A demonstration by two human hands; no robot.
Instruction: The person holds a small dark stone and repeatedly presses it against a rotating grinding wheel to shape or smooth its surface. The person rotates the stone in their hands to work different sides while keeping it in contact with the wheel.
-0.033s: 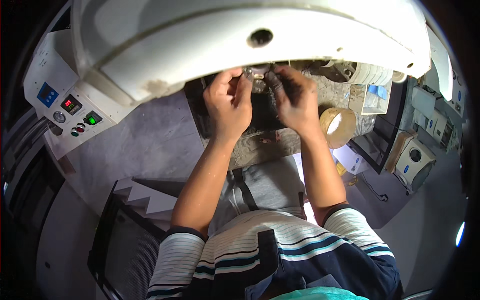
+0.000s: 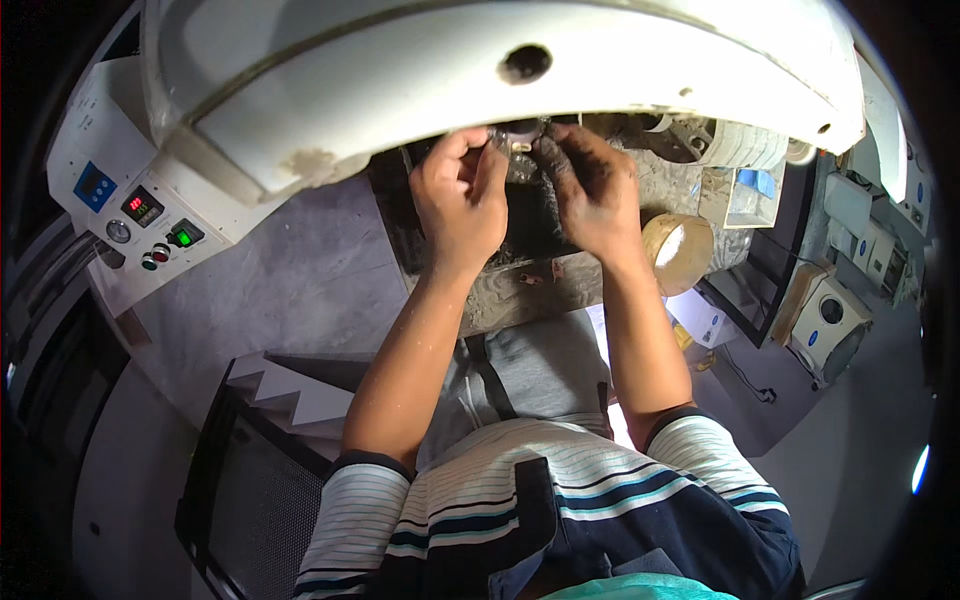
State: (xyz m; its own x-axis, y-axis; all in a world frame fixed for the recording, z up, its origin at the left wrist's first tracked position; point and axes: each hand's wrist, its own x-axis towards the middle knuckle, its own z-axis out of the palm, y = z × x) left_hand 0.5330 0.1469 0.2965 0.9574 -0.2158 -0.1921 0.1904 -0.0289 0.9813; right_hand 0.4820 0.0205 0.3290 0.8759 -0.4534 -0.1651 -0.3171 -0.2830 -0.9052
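Under the front edge of a large white machine hood (image 2: pixel 420 105), both my hands come together at a small dark rounded piece (image 2: pixel 520 146) with a pale spot. My left hand (image 2: pixel 462 205) has thumb and forefinger pinched at its left side. On the other side, the fingers of my right hand (image 2: pixel 597 200) are bent and closed around it, blackened with grime. The hood's edge and my fingers hide much of the piece, so its kind cannot be made out. Below my hands is a dark recess (image 2: pixel 520 225) behind a dirty wooden ledge (image 2: pixel 500 300).
At right on the dusty bench stand a round tan container (image 2: pixel 676 255) and an open box with something blue (image 2: pixel 750 198). A control panel (image 2: pixel 145 225) with lit displays is at left. A black mesh-covered unit (image 2: pixel 255 490) stands lower left, and a white device (image 2: pixel 828 325) sits far right.
My hands have shifted very slightly to the right, with their fingers at the same small piece. Little else differs.
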